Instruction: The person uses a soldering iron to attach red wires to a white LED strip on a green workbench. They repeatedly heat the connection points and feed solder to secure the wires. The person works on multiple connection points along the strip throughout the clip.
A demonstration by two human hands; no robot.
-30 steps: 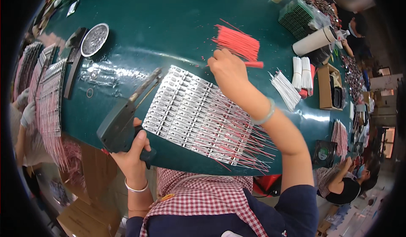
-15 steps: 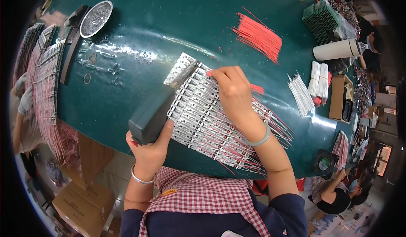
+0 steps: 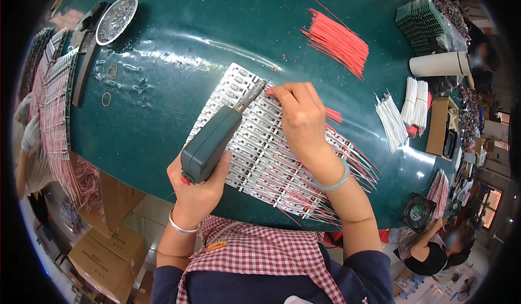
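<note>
My left hand (image 3: 201,191) is wrapped round a dark green, box-bodied hand tool (image 3: 210,144) that looks like a soldering gun. Its metal tip angles up and to the right, over a panel of silvery small boards (image 3: 220,106), close to my right fingertips. Between thumb and fingers, my right hand (image 3: 302,111) pinches red wires (image 3: 333,115); their ends poke out on both sides of the hand. Rows of thin red and white wires (image 3: 282,182) lie over the right and lower part of the panel, partly under my right forearm.
Loose red wires (image 3: 339,44) lie at the far right, with white wire bundles (image 3: 391,122) nearer. A metal bowl (image 3: 117,19) of scraps and rubber bands (image 3: 106,99) are on the left. A white bottle (image 3: 438,64), an open carton (image 3: 440,125) and a fan (image 3: 417,211) line the right. Co-workers sit at both sides.
The tool in my left hand has shifted right and its tip now lies nearer my right fingers, uncovering more of the panel's left side. My right hand keeps its pinch on the red wires.
</note>
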